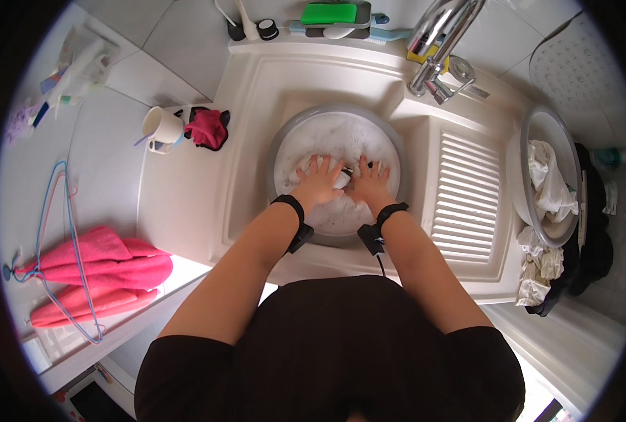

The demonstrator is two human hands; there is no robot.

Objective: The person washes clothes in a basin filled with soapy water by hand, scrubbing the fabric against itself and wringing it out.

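1. Fingers (325, 166) of the left hand (317, 186) spread apart, pointing down into the basin; whether they clamp on anything under the foam, I cannot tell.
2. The right hand (371, 185) sits just beside it, its fingers also spread, tips partly covered; its hold cannot be told either.
3. Between the hands shows a white item (342, 180) with dark patches, in the middle of the basin, mostly hidden; its kind is unclear.
4. Soapy water (313, 135) surrounds it inside the round basin (276, 146), which has a grey rim.
5. The basin rests in the bowl of the pale sink (256, 91), left of its ridged washboard (465, 197).
6. At the sink's back edge stand a metal tap (436, 70), a green sponge (328, 13) and a small jar (267, 29) with a dark top.
7. By the sink's left edge are a white cup (163, 126) and a red cloth (207, 128) edged in black.
8. Along the sink's right edge, a tub (525, 144) holds white clothes (548, 179); cream cloth (538, 271) lies just outside it.
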